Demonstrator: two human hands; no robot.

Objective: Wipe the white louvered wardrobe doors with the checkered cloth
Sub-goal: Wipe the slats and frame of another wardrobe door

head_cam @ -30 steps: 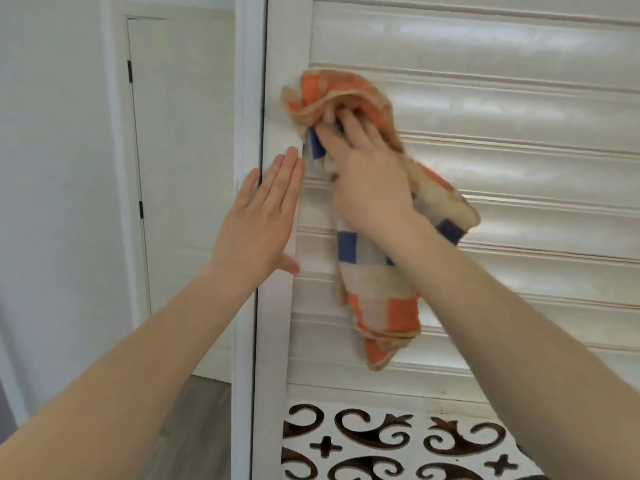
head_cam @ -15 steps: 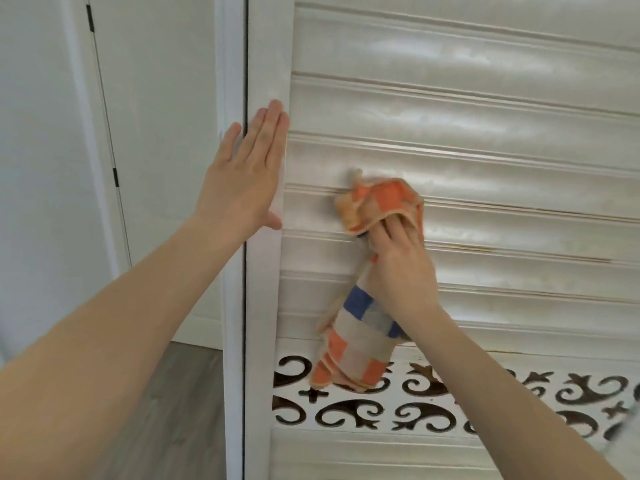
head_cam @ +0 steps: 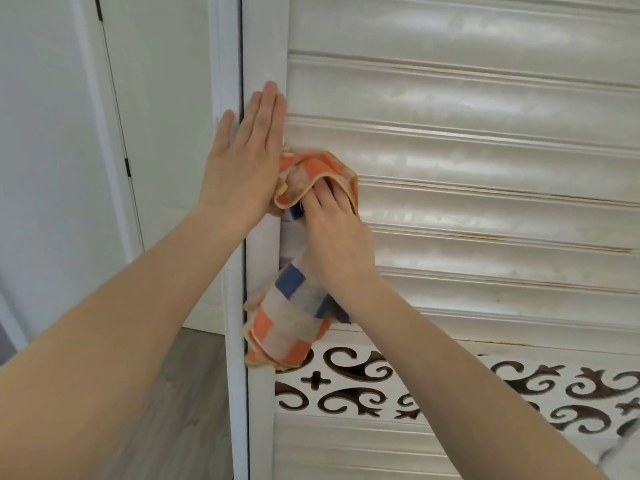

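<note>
Standing at the far left is a plain room door [head_cam: 166,133]. Right of it, the left hand [head_cam: 242,161] lies flat on the wardrobe door [head_cam: 485,150] at its left stile, fingers straight and close together. The checkered cloth [head_cam: 287,327] is bunched against the slats beside that stile, its tail hanging to the fretwork band [head_cam: 450,386]. The right hand [head_cam: 336,237] holds it, fingertips hidden under the orange fold, seemingly curled.

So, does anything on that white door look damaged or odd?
Yes: thin brownish lines run along the edges of several slats on the right of the wardrobe door, like grime or worn paint. The checkered cloth shows a brown smudge near its top fold.
</note>
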